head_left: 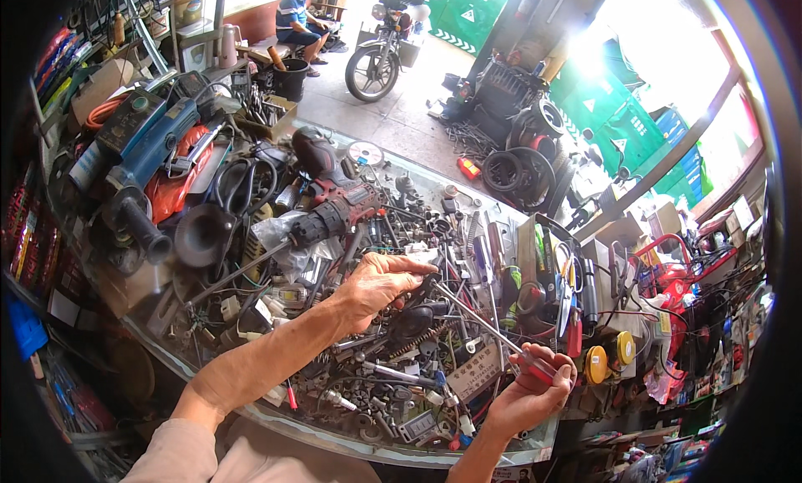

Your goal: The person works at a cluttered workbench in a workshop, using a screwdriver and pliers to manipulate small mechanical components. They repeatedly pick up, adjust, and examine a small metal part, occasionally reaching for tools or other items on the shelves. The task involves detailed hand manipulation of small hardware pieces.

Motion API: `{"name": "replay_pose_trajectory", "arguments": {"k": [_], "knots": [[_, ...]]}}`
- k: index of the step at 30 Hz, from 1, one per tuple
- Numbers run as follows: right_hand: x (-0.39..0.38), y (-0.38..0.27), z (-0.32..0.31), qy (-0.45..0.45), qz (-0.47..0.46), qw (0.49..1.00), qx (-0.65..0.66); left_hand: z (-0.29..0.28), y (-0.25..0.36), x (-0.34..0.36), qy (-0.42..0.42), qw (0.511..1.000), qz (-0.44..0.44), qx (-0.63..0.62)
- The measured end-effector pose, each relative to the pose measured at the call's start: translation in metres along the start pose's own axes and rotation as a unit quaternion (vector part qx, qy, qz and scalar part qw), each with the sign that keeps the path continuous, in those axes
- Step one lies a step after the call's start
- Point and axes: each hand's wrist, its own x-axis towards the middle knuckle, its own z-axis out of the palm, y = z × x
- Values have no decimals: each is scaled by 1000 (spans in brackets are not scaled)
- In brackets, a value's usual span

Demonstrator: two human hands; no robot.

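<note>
My right hand (528,399) is wrapped round the red handle of a screwdriver (479,318). Its long metal shaft slants up and left toward the fingertips of my left hand (378,284). Those fingers are pinched together on a small dark part (433,276), and the screwdriver's tip meets or nearly meets it; the exact contact is too small to tell. Beneath both hands lies a dense heap of screws, springs, connectors and other small parts (409,370) on a glass-topped counter (351,455). A red and black power drill (338,211) with a long bit rests just beyond my left hand.
Left on the counter are a blue power tool (159,136) and a black horn (200,235). At the right stands a metal box (535,232) of hand tools near yellow tape rolls (596,364). Beyond are a motorcycle (373,68), a seated person (298,23) and stacked tyres (530,178).
</note>
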Motion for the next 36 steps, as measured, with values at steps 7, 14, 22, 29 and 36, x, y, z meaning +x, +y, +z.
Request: {"name": "replay_pose_trajectory", "arguments": {"k": [7, 14, 22, 29, 36], "knots": [[-3, -1, 7, -7, 7, 1000, 2, 10, -2, -1, 15, 995, 59, 75], [-8, -2, 11, -3, -15, 1000, -13, 12, -12, -2, 53, 963, 140, 225], [-12, -7, -1, -19, -35, 993, -111, 26, -2, -16, 171, 846, 354, 359], [-14, -13, 4, -104, 3, 995, -2, 23, 16, -20, 207, 777, 428, 412], [-22, -10, 12, -125, 26, 992, -15, 11, 23, -13, 227, 763, 446, 409]]}}
